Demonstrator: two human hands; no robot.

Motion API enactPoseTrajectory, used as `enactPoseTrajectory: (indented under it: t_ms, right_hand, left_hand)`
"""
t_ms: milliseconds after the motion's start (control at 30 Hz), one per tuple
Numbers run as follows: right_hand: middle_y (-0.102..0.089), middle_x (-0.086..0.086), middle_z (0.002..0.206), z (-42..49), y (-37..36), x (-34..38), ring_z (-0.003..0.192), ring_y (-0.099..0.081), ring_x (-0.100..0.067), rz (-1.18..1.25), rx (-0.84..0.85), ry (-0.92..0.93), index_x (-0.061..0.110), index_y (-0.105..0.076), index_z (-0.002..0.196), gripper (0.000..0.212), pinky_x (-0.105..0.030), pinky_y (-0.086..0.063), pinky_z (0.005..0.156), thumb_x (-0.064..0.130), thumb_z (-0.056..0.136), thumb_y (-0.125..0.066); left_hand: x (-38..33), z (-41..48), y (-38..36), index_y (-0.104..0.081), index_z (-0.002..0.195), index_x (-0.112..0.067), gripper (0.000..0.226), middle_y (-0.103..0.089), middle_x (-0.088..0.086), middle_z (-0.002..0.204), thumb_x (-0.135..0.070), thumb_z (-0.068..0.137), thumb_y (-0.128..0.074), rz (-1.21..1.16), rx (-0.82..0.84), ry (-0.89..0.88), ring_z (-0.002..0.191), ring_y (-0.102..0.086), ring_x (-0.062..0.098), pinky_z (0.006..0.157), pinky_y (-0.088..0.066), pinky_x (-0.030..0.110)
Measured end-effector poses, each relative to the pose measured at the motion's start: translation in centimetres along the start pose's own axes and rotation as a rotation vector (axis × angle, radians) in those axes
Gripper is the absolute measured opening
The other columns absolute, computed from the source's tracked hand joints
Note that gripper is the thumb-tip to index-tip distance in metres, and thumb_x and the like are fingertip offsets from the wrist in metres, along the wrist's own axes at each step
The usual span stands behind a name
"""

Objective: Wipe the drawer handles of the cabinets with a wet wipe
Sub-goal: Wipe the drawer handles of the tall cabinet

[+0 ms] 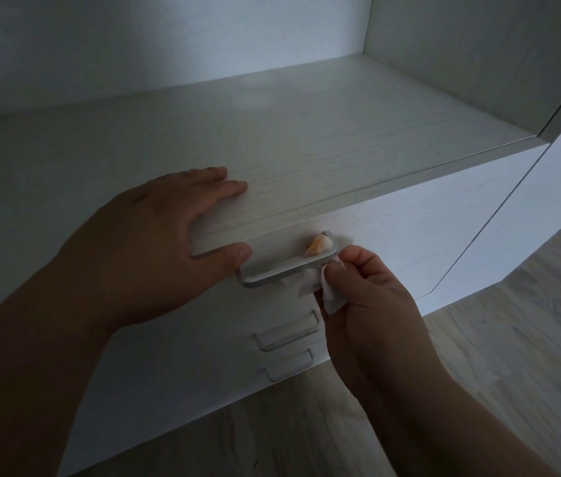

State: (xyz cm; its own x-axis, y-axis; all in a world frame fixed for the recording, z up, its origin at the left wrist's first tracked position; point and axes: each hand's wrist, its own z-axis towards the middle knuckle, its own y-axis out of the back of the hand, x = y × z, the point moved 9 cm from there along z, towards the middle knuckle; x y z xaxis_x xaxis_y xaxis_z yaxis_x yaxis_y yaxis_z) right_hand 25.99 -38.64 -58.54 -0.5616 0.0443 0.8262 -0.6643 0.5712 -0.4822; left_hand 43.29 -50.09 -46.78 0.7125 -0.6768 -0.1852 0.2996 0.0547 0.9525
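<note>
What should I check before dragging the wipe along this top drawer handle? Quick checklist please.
1. The right hand pinches the wet wipe: ok.
2. The wet wipe touches the top handle at its right end: ok.
3. The left hand lies flat on the cabinet top: ok.
4. Handle's left end free: not ok, the left thumb sits just above it.
5. Wipe damp enough: cannot tell.
6. The lower handles already wiped: cannot tell.

The scene is taken in by a single head-worn camera, aimed forward and down. The cabinet top [306,139] is viewed from close above, with the floor [513,339] seen beyond it.
</note>
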Motion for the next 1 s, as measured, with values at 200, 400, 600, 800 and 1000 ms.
enactPoseTrajectory:
  t_ms: [200, 400, 600, 800, 1000]
  right_hand:
    - [-0.075, -0.009, 0.087, 0.6, 0.0, 0.2, 0.081, -0.072, -0.020, 0.169, 0.005, -0.069, 0.009, -0.074, 0.092, 0.021, -0.038, -0.058, 0.092, -0.004, 0.097, -0.059]
    - [-0.073, -0.014, 0.104, 0.8, -1.7, -0.7, 0.088, -0.072, -0.019, 0.393, 0.127, -0.238, -0.003, -0.067, 0.123, 0.033, -0.028, -0.062, 0.084, -0.006, 0.100, -0.044]
    - [-0.066, -0.006, 0.076, 0.1, -0.4, -0.9, 0.077, -0.057, -0.023, 0.046, 0.002, -0.060, 0.019, -0.075, 0.074, 0.038, -0.035, -0.053, 0.083, -0.001, 0.100, -0.057]
    - [-0.063, -0.004, 0.073, 0.1, 0.0, 0.0, 0.079, -0.053, -0.026, -0.045, 0.008, 0.035, 0.025, -0.070, 0.062, 0.044, -0.038, -0.049, 0.079, 0.002, 0.098, -0.062]
    - [-0.067, -0.007, 0.076, 0.8, -0.8, -0.7, 0.069, -0.065, -0.016, 0.284, 0.020, -0.131, 0.014, -0.070, 0.070, 0.035, -0.030, -0.059, 0.072, -0.007, 0.096, -0.058]
  left_hand:
    - [0.1, 0.0, 0.0, -0.042, 0.152, -0.050, 0.085, -0.035, -0.026, 0.162, -0.084, 0.074, -0.040, -0.003, 0.002, 0.003, 0.149, -0.033, 0.000, 0.121, -0.024, 0.027]
    - [-0.1, 0.0, 0.2, -0.045, 0.151, -0.047, 0.085, -0.037, -0.024, 0.161, -0.082, 0.074, -0.042, -0.002, -0.012, -0.002, 0.148, -0.035, 0.001, 0.119, -0.026, 0.027]
    - [-0.1, 0.0, 0.1, -0.045, 0.151, -0.047, 0.085, -0.036, -0.025, 0.161, -0.082, 0.074, -0.041, -0.003, -0.009, -0.001, 0.148, -0.034, 0.000, 0.118, -0.023, 0.024]
    - [-0.2, 0.0, 0.1, -0.045, 0.151, -0.046, 0.085, -0.038, -0.023, 0.161, -0.081, 0.075, -0.042, -0.001, -0.016, 0.000, 0.148, -0.034, 0.001, 0.118, -0.023, 0.023]
    - [-0.2, 0.1, 0.2, -0.046, 0.151, -0.045, 0.085, -0.038, -0.022, 0.162, -0.081, 0.074, -0.042, 0.002, -0.011, 0.006, 0.148, -0.035, 0.003, 0.118, -0.022, 0.023]
